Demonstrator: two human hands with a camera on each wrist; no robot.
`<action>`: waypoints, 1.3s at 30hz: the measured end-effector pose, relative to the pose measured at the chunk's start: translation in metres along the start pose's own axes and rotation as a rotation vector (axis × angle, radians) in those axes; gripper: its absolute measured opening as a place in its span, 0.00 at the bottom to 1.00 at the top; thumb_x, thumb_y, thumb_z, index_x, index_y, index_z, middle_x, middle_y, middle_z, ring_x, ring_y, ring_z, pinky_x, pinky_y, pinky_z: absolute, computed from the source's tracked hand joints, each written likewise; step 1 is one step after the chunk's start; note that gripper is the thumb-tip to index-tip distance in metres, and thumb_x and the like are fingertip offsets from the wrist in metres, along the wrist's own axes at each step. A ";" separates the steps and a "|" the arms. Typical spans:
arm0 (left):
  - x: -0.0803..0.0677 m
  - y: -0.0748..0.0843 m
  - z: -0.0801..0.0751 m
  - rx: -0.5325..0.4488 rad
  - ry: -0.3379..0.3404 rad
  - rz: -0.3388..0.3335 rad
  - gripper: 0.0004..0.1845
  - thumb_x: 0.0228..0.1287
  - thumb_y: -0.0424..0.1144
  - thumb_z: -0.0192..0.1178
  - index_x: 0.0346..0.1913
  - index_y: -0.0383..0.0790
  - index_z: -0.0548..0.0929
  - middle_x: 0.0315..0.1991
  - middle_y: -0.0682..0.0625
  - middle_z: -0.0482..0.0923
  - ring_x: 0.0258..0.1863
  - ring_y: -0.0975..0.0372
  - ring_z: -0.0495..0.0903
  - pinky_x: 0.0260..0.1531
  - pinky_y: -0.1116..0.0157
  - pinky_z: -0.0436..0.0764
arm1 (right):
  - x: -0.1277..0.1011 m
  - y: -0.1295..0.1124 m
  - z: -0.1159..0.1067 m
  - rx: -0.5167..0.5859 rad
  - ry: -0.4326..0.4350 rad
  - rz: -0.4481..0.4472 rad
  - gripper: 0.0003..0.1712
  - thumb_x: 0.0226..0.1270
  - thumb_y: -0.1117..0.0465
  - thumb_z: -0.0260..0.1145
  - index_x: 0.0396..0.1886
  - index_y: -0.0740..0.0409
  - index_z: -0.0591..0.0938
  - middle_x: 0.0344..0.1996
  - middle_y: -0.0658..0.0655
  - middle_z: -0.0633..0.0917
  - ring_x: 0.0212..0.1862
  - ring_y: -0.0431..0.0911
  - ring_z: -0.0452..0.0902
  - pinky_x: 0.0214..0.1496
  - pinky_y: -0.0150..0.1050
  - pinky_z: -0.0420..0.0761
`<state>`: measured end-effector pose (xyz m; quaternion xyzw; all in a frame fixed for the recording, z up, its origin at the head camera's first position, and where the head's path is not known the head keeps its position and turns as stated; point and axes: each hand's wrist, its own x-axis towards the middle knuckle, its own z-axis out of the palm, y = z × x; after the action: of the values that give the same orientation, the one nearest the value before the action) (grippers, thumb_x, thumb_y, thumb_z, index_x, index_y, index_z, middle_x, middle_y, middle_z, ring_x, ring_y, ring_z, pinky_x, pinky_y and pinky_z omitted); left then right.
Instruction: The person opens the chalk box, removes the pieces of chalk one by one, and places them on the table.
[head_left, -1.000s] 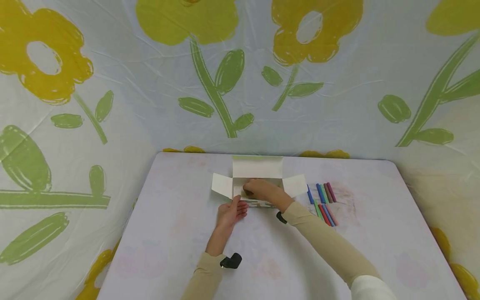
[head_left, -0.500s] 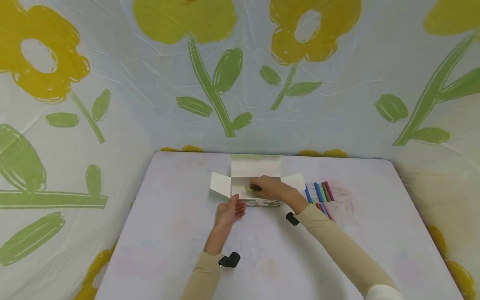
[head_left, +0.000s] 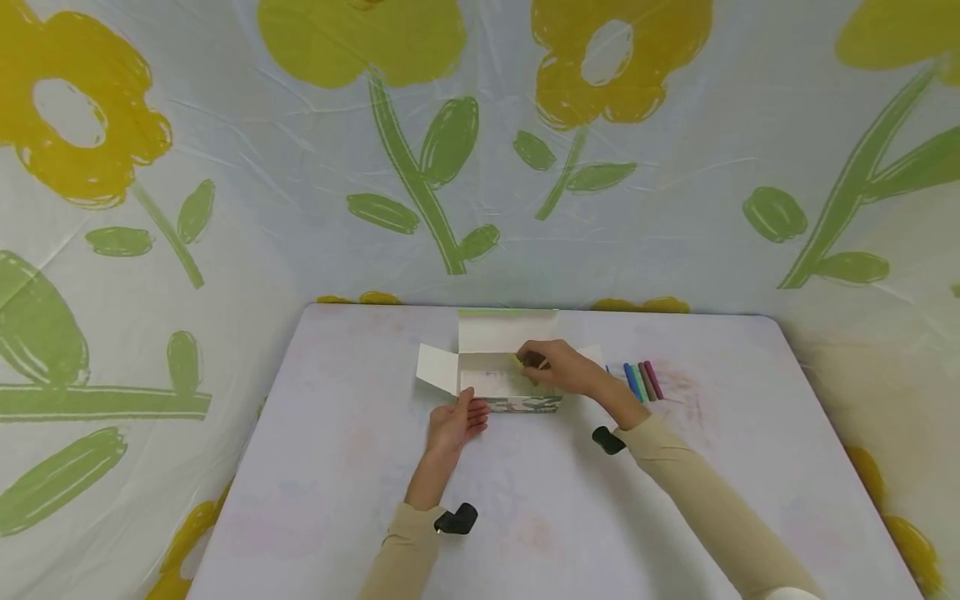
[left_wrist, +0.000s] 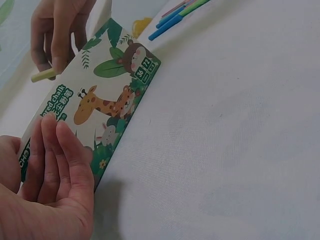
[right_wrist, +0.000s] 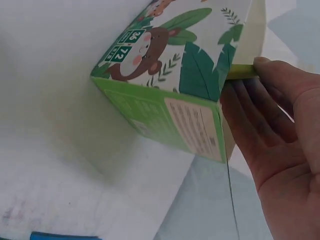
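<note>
An open chalk box (head_left: 517,392) with jungle animal print stands mid-table, its lid and side flaps spread. My right hand (head_left: 531,362) hovers over the box's right part and pinches a yellow-green chalk stick (head_left: 517,359). That stick (right_wrist: 243,71) crosses the box's top edge (right_wrist: 175,75) in the right wrist view, and it (left_wrist: 44,75) shows under the right hand's fingers (left_wrist: 57,35) in the left wrist view. My left hand (head_left: 467,414) lays straight fingers (left_wrist: 55,155) against the box's printed front (left_wrist: 110,100) near its left corner.
Several coloured chalk sticks (head_left: 641,380) lie side by side on the white table (head_left: 525,517) just right of the box; they (left_wrist: 175,15) show beyond it in the left wrist view. A flower-print sheet (head_left: 450,167) hangs behind and beside the table.
My right hand has moved from the left part of the box's inside toward the right and lifted a little, with the yellow-green stick now showing in its fingers. The left hand stayed put.
</note>
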<state>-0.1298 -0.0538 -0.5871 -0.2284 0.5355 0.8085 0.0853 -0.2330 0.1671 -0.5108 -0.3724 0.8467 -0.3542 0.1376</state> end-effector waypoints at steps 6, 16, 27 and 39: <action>-0.003 0.002 0.000 -0.005 0.000 -0.001 0.21 0.77 0.45 0.59 0.40 0.24 0.85 0.30 0.47 0.87 0.28 0.65 0.85 0.34 0.70 0.86 | -0.014 0.008 -0.010 0.032 0.074 0.035 0.13 0.72 0.65 0.69 0.52 0.67 0.82 0.40 0.55 0.87 0.45 0.48 0.83 0.52 0.48 0.86; -0.004 0.004 0.001 -0.001 -0.004 -0.008 0.22 0.77 0.45 0.60 0.43 0.22 0.85 0.30 0.47 0.87 0.27 0.66 0.84 0.34 0.70 0.86 | -0.037 0.007 -0.035 0.111 0.179 0.105 0.13 0.73 0.61 0.69 0.52 0.63 0.84 0.41 0.56 0.87 0.47 0.49 0.84 0.57 0.49 0.84; -0.004 0.003 0.000 0.000 -0.013 -0.008 0.22 0.77 0.45 0.59 0.44 0.22 0.84 0.30 0.47 0.87 0.29 0.66 0.84 0.36 0.69 0.86 | -0.066 0.011 -0.061 0.261 0.231 0.221 0.19 0.77 0.59 0.65 0.59 0.67 0.80 0.49 0.64 0.86 0.52 0.55 0.84 0.51 0.37 0.86; -0.003 0.002 -0.001 0.003 -0.011 0.002 0.22 0.76 0.45 0.60 0.42 0.23 0.85 0.30 0.47 0.87 0.29 0.65 0.84 0.36 0.69 0.87 | -0.104 0.023 -0.074 0.341 0.272 0.309 0.23 0.78 0.56 0.65 0.62 0.68 0.76 0.53 0.69 0.84 0.48 0.44 0.86 0.50 0.32 0.85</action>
<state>-0.1276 -0.0547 -0.5843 -0.2236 0.5366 0.8089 0.0880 -0.2116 0.2906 -0.4776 -0.1592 0.8322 -0.5134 0.1360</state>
